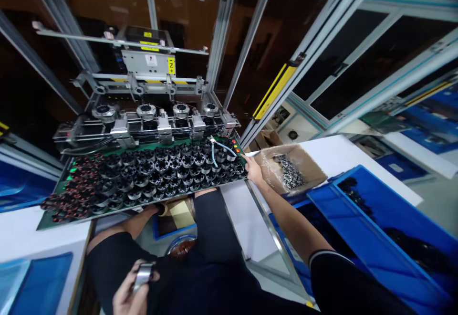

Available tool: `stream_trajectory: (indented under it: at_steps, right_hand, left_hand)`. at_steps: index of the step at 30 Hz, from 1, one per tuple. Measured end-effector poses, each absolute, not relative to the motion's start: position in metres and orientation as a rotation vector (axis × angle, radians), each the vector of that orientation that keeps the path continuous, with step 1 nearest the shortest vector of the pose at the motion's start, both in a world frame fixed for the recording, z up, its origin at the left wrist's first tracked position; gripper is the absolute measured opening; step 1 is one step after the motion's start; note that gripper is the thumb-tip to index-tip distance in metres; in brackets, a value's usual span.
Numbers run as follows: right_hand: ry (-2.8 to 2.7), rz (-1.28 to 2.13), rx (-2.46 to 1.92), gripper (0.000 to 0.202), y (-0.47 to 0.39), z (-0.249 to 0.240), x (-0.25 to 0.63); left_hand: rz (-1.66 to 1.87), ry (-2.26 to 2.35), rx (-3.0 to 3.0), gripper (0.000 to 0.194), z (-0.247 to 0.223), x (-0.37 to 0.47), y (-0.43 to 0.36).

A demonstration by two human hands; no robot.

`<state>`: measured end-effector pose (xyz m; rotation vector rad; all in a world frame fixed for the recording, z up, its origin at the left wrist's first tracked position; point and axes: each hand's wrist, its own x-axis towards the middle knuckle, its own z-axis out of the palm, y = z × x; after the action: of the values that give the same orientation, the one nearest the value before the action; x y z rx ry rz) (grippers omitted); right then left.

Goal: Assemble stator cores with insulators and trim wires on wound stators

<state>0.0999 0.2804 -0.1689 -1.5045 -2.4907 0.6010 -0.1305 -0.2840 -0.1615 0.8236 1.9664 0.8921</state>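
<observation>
In my left hand (130, 288), low in the view over my lap, a stator (144, 274) with a shiny metal outer band is gripped between thumb and fingers. My right hand (253, 168) reaches to the right end of the green bench top, a finger stretched out beside the coloured buttons (235, 146); whether it touches one I cannot tell. Rows of black-and-silver stators (157, 167) cover the bench, with copper-wound stators (77, 186) heaped at its left end. Blue-handled pliers (214, 152) lie on top of the stators at the right.
Behind the bench stands a winding machine with several round stations (146, 110). A yellow light curtain (275, 90) rises at the right. A plastic-lined carton (311, 167) of metal rings and a blue bin (375, 229) with black parts stand at my right. Below the bench is a glass bowl (182, 246).
</observation>
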Motion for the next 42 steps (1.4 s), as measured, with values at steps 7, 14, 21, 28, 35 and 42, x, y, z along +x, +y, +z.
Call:
stream_trajectory:
  at_steps: [7, 14, 21, 28, 35, 42]
  right_hand:
    - [-2.419, 0.637, -1.434, 0.037, 0.264, -0.149, 0.090]
    - [-2.249, 0.667, -1.304, 0.038, 0.227, -0.115, 0.072]
    - [-2.159, 0.528, -1.241, 0.044, 0.230, -0.087, 0.053]
    - [-2.365, 0.464, -1.077, 0.026, 0.272, -0.047, 0.002]
    - [-2.634, 0.570, -0.954, 0.011, 0.285, -0.033, -0.044]
    - [-2.358, 0.689, -0.721, 0.031, 0.253, -0.015, -0.007]
  left_hand:
    - [1.497, 2.000, 0.618, 0.059, -0.201, -0.112, -0.274]
    - [1.914, 1.797, 0.568, 0.045, -0.162, -0.142, -0.302]
    - [1.828, 1.828, 0.655, 0.038, -0.183, -0.162, -0.310]
    - [1.732, 1.901, 0.590, 0.042, -0.175, -0.146, -0.280]
    - [1.677, 1.988, 1.050, 0.023, -0.137, -0.141, -0.235]
    - [1.688, 2.079, 1.230, 0.029, -0.098, -0.142, -0.215]
